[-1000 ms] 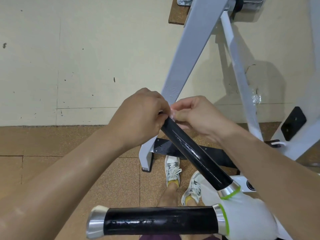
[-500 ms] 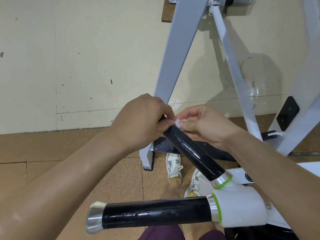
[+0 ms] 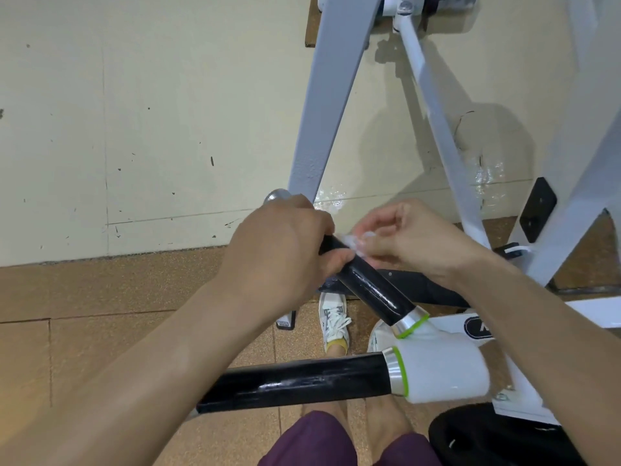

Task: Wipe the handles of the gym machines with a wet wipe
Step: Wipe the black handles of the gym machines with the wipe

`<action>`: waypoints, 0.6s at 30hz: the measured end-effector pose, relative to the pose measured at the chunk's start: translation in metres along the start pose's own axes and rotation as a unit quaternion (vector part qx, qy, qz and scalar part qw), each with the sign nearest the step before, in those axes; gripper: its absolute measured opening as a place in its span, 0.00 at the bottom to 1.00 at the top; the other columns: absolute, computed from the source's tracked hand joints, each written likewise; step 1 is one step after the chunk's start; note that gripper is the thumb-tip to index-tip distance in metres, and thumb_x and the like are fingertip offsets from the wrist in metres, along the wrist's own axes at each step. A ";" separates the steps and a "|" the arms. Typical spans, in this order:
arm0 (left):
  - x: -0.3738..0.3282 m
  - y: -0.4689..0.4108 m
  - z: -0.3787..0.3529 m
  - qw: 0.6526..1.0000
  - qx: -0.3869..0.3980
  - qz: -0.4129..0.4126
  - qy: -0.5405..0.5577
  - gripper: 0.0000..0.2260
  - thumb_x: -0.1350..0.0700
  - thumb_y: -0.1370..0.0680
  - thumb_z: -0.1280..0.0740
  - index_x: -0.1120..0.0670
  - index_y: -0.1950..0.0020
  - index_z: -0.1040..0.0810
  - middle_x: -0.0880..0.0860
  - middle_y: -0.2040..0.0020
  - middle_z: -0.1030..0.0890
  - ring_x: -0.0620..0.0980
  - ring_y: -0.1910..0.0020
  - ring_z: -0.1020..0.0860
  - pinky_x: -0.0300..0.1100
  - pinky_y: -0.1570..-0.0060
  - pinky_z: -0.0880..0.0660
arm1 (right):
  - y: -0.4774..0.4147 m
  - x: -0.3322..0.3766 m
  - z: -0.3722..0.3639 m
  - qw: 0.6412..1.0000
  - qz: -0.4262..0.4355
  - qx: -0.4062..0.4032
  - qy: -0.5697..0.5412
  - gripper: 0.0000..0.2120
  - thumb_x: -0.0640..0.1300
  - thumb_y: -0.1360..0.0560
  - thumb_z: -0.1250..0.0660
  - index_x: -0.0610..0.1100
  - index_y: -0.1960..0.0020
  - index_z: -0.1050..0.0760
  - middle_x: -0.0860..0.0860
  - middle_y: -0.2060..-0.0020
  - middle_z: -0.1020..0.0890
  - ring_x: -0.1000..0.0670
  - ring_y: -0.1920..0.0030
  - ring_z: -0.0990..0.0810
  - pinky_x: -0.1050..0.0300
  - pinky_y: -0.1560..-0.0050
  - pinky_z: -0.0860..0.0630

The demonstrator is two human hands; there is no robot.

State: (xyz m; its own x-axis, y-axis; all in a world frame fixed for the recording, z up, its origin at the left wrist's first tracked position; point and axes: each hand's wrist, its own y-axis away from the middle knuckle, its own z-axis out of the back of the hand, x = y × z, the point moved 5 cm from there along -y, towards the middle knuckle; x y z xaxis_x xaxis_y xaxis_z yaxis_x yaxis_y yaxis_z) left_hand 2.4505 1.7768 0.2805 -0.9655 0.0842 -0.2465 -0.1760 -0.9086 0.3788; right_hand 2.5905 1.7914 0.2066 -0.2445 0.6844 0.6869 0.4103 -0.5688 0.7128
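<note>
- Gripping the far part of the upper handle (image 3: 369, 287), the left hand (image 3: 279, 250) has its fingers curled right round the black sleeve, just below the chrome end cap (image 3: 277, 195).
- The right hand (image 3: 413, 240) pinches a small crumpled wet wipe (image 3: 349, 242) between thumb and fingertips.
- The wet wipe sits against the upper handle, right beside the left hand's fingers.
- The upper handle slants down to the right into a white hub.
- The lower handle (image 3: 295, 381) runs nearly level from that hub towards the left, nearer the person, with neither hand on it.
- Behind stand the white frame (image 3: 322, 112) and a cream wall (image 3: 151, 112).
- A white shoe (image 3: 334, 322) shows on the brown floor (image 3: 100, 290) below.
</note>
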 end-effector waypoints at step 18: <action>-0.043 0.036 -0.019 0.996 -0.062 0.047 0.052 0.24 0.36 0.32 0.39 0.53 0.48 0.22 0.52 0.52 0.26 0.53 0.53 0.29 0.42 0.57 0.33 | 0.034 -0.011 0.020 0.996 0.023 0.064 0.051 0.06 0.30 0.27 0.32 0.39 0.60 0.22 0.47 0.71 0.20 0.52 0.68 0.21 0.63 0.63 0.22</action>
State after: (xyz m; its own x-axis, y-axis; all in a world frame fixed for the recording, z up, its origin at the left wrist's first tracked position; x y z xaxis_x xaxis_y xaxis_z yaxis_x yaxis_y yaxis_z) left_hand 2.4888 1.7325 0.2879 -0.9505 -0.0411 -0.3079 -0.0538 -0.9545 0.2934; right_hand 2.6248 1.7741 0.2202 -0.3084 0.6056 0.7335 0.5303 -0.5307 0.6611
